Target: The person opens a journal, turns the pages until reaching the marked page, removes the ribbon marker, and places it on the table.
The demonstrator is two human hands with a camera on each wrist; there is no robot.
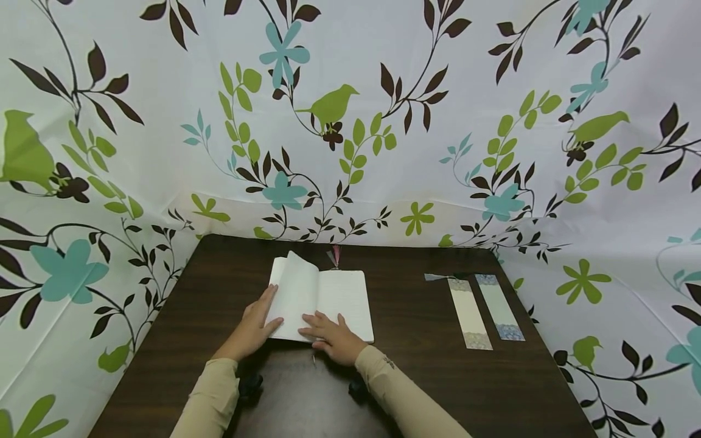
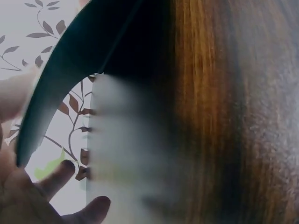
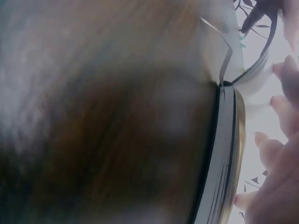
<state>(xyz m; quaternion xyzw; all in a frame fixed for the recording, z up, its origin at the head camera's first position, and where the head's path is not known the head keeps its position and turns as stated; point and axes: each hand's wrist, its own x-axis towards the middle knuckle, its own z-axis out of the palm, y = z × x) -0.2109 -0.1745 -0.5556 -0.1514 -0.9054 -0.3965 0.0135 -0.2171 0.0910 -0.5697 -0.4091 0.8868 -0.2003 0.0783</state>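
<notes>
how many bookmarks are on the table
2: a cream bookmark right of the notebook, and a pale green bookmark farther right. Another may be hidden by the notebook, where a pink tassel shows.

The head camera looks forward and down from above and behind the left hand (image 1: pixel 249 326) and right hand (image 1: pixel 338 342), farthest away. Each wrist camera sits low, close by its own hand, tipped sideways, facing the leafy cloth (image 1: pixel 372 36). The head and right wrist views share the book (image 1: pixel 345 298) under the right hand.
</notes>
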